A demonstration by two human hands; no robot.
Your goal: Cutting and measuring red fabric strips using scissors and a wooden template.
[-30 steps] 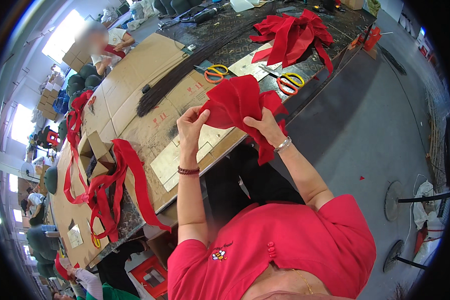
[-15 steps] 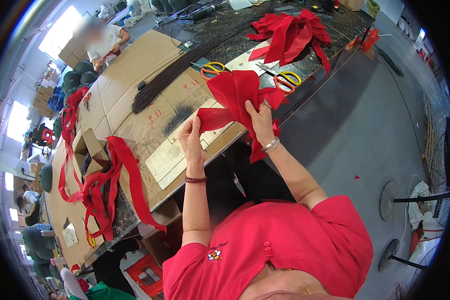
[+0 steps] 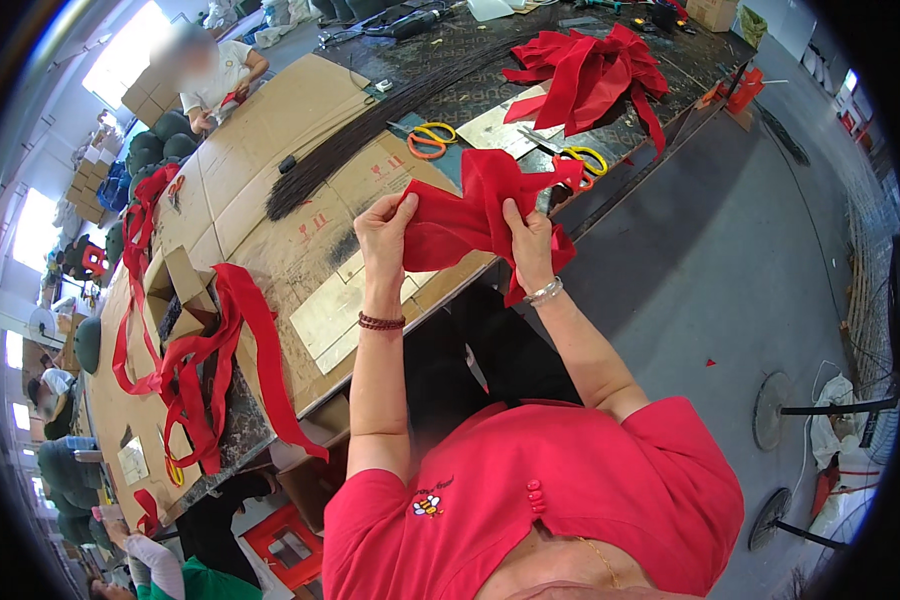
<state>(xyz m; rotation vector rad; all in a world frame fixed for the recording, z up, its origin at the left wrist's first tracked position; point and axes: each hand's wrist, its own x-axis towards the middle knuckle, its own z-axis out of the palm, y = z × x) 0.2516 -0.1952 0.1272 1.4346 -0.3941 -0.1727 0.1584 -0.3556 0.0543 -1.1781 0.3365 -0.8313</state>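
The left hand (image 3: 382,238) is gripping the left end of a red ribbon piece (image 3: 475,212), with the thumb pressed on top of the cloth. The right hand (image 3: 532,248) is also closed on this piece, nearer to its right side, and its thumb lies over the folds. The ribbon piece is held between the two hands, above the near edge of the table, and its loops and loose ends spread to the far side and to the right. On the left wrist there is a dark red beaded bracelet (image 3: 381,322), and on the right wrist a silver bracelet (image 3: 545,292). The table is covered partly with brown cardboard (image 3: 260,130). Near the left hand lies a pale flat board (image 3: 332,325). Beyond the ribbon piece, one pair of scissors with orange and yellow handles (image 3: 430,143) lies on the table, and another similar pair (image 3: 584,157) lies to its right, partly hidden by the red cloth. Farther to the right is a pile of red ribbons (image 3: 595,80). A bundle of dark thin rods (image 3: 320,175) stretches across the far part of the table. At the left stands a small cardboard box (image 3: 185,290), with long red strips (image 3: 260,340) beside it, and one strip hangs over the near edge. At the far left, a co-worker in a white shirt (image 3: 215,80) handles something red.
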